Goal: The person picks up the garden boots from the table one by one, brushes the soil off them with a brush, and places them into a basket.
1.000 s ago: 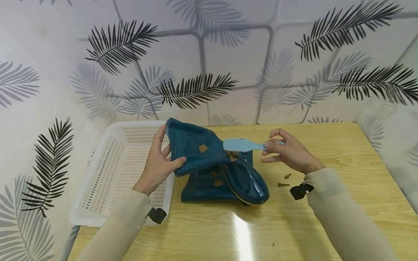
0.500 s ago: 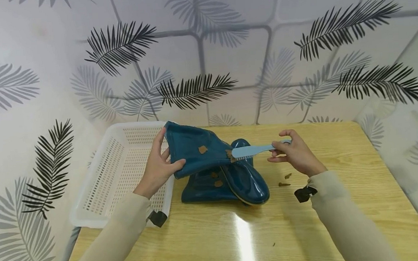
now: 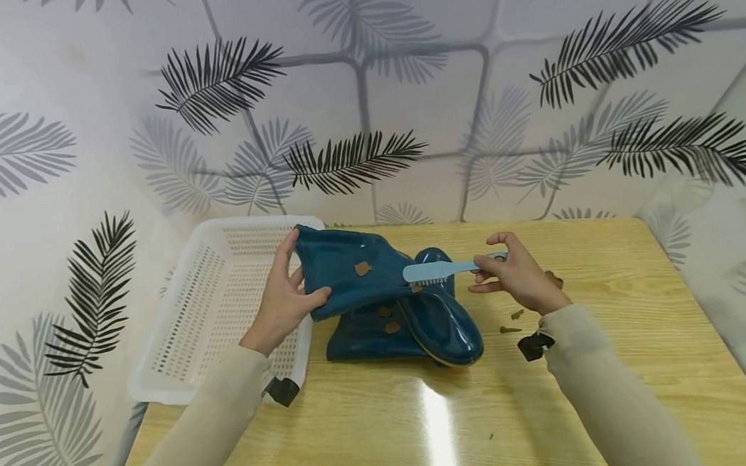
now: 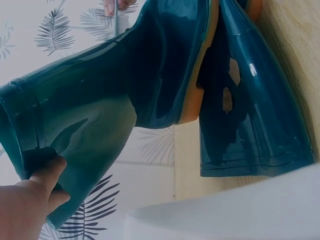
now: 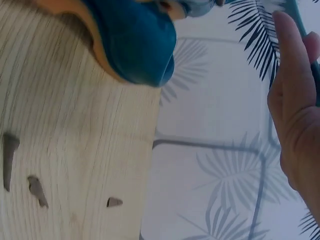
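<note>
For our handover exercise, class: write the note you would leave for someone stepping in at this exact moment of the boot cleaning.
Left hand grips the shaft of the upper boot, holding it raised.
Right hand pinches the light blue brush, bristles at the boot's ankle.
Second boot lies flat underneath on the table; white basket stands beside the left hand.
Done: some brown bits lie on the table.
Left: brown patches remain on both boots.

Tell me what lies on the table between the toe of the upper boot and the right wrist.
Two small brown scraps on bare wood, between the upper boot toe and the right hand wrist; the head view shows it.
</note>
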### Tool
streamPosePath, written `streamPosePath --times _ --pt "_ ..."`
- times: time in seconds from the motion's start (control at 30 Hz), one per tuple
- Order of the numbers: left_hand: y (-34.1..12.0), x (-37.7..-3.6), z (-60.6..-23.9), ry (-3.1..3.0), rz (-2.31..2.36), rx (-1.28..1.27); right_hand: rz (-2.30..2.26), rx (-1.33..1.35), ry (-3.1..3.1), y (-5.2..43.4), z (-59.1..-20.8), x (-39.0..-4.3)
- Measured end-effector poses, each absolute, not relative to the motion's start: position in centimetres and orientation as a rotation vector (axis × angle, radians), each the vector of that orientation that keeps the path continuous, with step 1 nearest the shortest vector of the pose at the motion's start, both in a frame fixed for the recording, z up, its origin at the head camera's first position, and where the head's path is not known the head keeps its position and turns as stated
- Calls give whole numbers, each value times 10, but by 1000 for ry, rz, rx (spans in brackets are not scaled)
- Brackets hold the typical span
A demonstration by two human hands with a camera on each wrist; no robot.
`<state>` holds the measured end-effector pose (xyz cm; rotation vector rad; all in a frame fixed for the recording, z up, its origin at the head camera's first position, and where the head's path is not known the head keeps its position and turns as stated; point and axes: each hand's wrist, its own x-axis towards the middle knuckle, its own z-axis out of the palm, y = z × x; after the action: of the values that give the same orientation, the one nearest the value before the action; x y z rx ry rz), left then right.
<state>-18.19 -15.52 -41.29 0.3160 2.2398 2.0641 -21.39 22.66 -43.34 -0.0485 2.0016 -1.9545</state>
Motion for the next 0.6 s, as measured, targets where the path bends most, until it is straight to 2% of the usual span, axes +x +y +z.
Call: streamPosePath --times 0.23,0.4,0.6 --pt "-155 -181 -412 2250 2069 306 -1970 -51 2023 246 -425 -212" --pt "-155 -181 -410 2255 2071 300 -2080 -80 1925 228 -420 -212" --pt "-154 -182 -411 2257 2068 292 -1964 -103 2005 216 -425 -212"
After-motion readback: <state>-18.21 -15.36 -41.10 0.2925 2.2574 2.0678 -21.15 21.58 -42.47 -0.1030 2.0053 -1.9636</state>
